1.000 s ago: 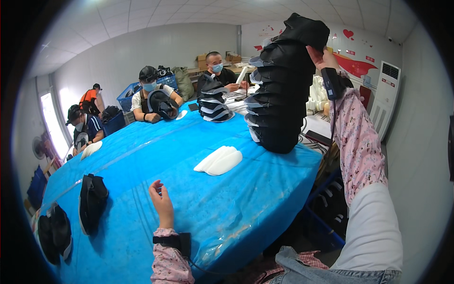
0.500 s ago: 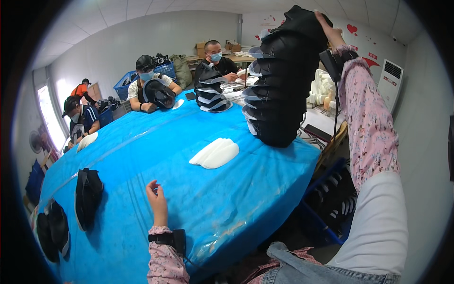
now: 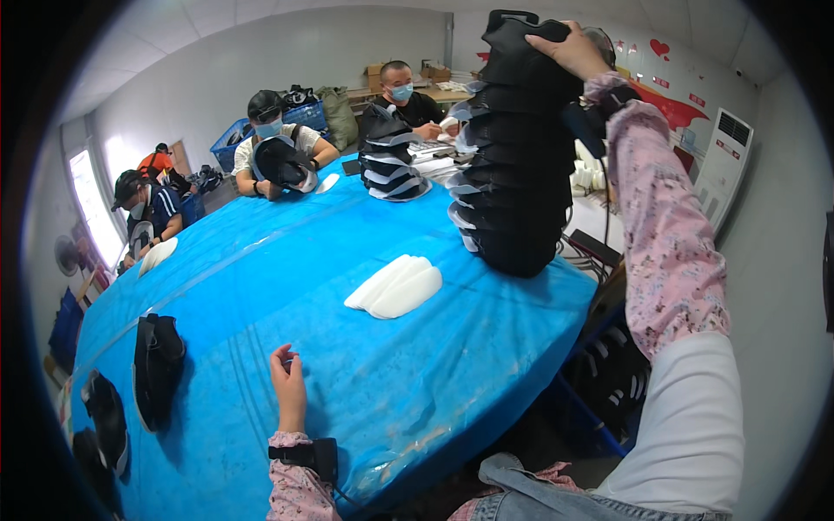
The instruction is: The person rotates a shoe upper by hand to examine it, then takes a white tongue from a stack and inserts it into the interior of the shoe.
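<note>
A tall stack of black caps [image 3: 512, 148], stood at the far right end of the blue table [image 3: 347, 347], is gripped at its top by the right hand [image 3: 569, 50] with fingers curled over it, while the left hand [image 3: 289, 389] rests loosely open on the near edge, white inserts [image 3: 395, 286] lying between them.

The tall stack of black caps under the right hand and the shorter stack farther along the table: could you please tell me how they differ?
The tall stack of black caps rises well above the shorter stack. The right hand grips the tall stack's top cap; nobody's hand touches the shorter stack. The tall stack stands at the blue table edge near the wearer, the shorter stack nearer the seated workers. Both show black caps with pale inserts.
</note>
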`<state>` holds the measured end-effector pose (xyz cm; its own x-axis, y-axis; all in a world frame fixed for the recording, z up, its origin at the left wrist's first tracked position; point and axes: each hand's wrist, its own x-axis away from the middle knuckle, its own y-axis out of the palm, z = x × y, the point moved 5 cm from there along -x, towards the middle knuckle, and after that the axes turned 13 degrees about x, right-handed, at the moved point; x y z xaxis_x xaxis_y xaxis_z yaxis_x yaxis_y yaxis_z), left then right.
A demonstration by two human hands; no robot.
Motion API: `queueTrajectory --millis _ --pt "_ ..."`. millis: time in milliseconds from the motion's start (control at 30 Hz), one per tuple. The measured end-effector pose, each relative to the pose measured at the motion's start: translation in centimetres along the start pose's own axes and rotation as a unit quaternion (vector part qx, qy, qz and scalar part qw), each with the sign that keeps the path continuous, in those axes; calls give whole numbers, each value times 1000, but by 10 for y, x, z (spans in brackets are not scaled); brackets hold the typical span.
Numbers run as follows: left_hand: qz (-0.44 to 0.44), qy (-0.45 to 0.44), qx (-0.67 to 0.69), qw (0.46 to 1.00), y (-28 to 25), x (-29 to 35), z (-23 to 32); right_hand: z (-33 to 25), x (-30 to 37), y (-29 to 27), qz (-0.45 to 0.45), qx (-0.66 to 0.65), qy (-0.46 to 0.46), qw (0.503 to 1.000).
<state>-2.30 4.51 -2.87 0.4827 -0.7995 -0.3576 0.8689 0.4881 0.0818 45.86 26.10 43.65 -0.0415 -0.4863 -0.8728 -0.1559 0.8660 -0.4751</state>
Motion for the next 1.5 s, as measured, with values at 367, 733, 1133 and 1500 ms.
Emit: queueTrajectory --millis 367,733,1133,1500 --pt "-166 76 74 980 80 3 142 -65 98 -33 83 -80 -109 987" --pt "-178 -142 371 900 51 -31 169 26 192 73 -202 -292 9 935" --pt "-81 -270 429 858 -14 42 44 19 331 142 -337 -630 317 624" --pt "-300 -165 483 806 106 84 112 224 308 -67 -64 -543 334 767"
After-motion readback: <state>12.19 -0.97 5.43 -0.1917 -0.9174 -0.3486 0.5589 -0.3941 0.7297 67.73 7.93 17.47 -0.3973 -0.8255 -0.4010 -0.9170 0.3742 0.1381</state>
